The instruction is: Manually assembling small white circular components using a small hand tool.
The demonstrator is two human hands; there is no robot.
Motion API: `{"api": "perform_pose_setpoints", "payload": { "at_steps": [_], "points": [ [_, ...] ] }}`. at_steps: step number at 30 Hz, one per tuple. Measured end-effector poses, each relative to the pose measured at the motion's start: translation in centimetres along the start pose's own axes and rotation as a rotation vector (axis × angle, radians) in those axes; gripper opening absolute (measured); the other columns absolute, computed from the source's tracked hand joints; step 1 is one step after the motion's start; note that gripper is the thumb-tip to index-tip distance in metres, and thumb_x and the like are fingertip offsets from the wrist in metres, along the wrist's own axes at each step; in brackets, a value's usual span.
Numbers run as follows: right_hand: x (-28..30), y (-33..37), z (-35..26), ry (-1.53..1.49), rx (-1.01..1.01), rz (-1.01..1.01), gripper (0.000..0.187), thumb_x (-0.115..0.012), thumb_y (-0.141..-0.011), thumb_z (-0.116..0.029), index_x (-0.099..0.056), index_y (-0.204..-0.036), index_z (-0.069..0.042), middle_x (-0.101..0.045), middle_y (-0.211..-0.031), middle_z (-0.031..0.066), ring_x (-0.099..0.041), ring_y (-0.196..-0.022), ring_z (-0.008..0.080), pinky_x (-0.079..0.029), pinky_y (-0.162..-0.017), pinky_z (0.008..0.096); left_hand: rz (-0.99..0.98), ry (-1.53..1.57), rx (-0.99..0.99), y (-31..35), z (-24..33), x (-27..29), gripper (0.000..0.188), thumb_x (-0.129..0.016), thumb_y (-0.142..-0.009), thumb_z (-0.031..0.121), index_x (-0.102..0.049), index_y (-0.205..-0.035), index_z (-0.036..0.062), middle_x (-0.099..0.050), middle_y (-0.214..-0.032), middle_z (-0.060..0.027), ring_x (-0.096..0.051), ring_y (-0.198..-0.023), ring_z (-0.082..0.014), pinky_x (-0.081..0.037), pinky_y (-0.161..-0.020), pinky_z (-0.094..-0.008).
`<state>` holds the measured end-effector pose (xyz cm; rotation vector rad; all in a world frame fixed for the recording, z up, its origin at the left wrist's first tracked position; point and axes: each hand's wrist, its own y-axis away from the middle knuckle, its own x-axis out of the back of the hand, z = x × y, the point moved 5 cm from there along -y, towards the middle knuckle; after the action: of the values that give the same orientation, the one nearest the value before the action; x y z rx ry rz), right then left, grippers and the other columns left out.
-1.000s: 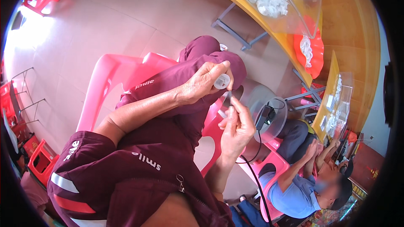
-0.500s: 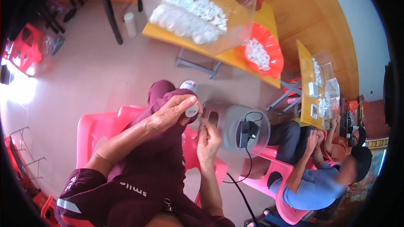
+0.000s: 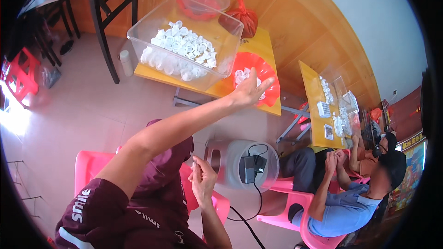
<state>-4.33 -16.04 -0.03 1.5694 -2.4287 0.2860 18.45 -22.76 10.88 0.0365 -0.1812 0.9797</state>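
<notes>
One hand [image 3: 250,92] over bowl [image 3: 259,60], bin [image 3: 147,32] beside

The left hand [image 3: 250,91] is now out over the red dish [image 3: 268,70] on the far desk [image 3: 265,41]. Its fingers, earlier closed on a round white piece, are spread. The right hand [image 3: 203,180], just beside it before, is now well apart.

We see makeshift workshop: yellow folding desk [image 3: 265,41] carries clear bin [image 3: 220,71] of white parts [image 3: 184,44]; co-worker [image 3: 339,210] on pink chair [image 3: 307,214].
</notes>
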Motion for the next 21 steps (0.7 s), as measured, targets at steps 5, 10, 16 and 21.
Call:
{"api": "perform_pose_setpoints", "payload": {
  "at_steps": [5, 10, 16, 21],
  "points": [
    [0.0, -0.3, 0.3, 0.001, 0.125, 0.019, 0.019, -0.053, -0.089, 0.002, -0.064, -0.103, 0.003, -0.057, -0.077, 0.0051, -0.052, -0.049, 0.0070, -0.042, -0.044, 0.0207, -0.619, 0.550, 0.036, 11.9, 5.4, 2.1, 0.073, -0.045, -0.092, 0.055, -0.038, -0.137, -0.0020, -0.050, -0.127, -0.0222, -0.063, -0.091, -0.0229, -0.051, -0.079, -0.0351],
    [0.6, -0.7, -2.7, 0.340, -0.072, -0.143, 0.028, -0.058, -0.087, -0.023, -0.066, -0.101, 0.000, -0.064, -0.084, 0.0126, -0.061, -0.070, 0.0220, -0.047, -0.063, 0.0341, -1.137, 1.028, -0.314, 21.4, 11.9, 5.0, 0.066, -0.040, -0.092, 0.048, -0.054, -0.115, -0.0129, -0.046, -0.130, -0.0279, -0.047, -0.118, -0.0396, -0.032, -0.096, -0.0493],
    [0.5, -0.1, 0.7, -0.038, 0.000, -0.013, 0.022, -0.053, -0.086, 0.002, -0.064, -0.105, 0.002, -0.055, -0.077, 0.0080, -0.051, -0.050, 0.0109, -0.042, -0.046, 0.0256, -1.048, 1.400, -0.411, 24.4, 14.6, 5.1, 0.050, -0.038, -0.096, 0.034, -0.053, -0.121, -0.0070, -0.051, -0.120, -0.0238, -0.042, -0.116, -0.0339, -0.030, -0.099, -0.0490],
    [-0.1, 0.3, 1.4, -0.143, -0.110, -0.063, 0.022, -0.052, -0.087, 0.002, -0.063, -0.105, 0.002, -0.055, -0.079, 0.0077, -0.052, -0.050, 0.0100, -0.045, -0.045, 0.0232, -0.988, 1.451, -0.574, 24.9, 12.4, 2.4, 0.055, -0.048, -0.088, 0.053, -0.054, -0.106, 0.0012, -0.050, -0.105, -0.0167, -0.044, -0.102, -0.0305, -0.033, -0.087, -0.0433]
  ]
}}
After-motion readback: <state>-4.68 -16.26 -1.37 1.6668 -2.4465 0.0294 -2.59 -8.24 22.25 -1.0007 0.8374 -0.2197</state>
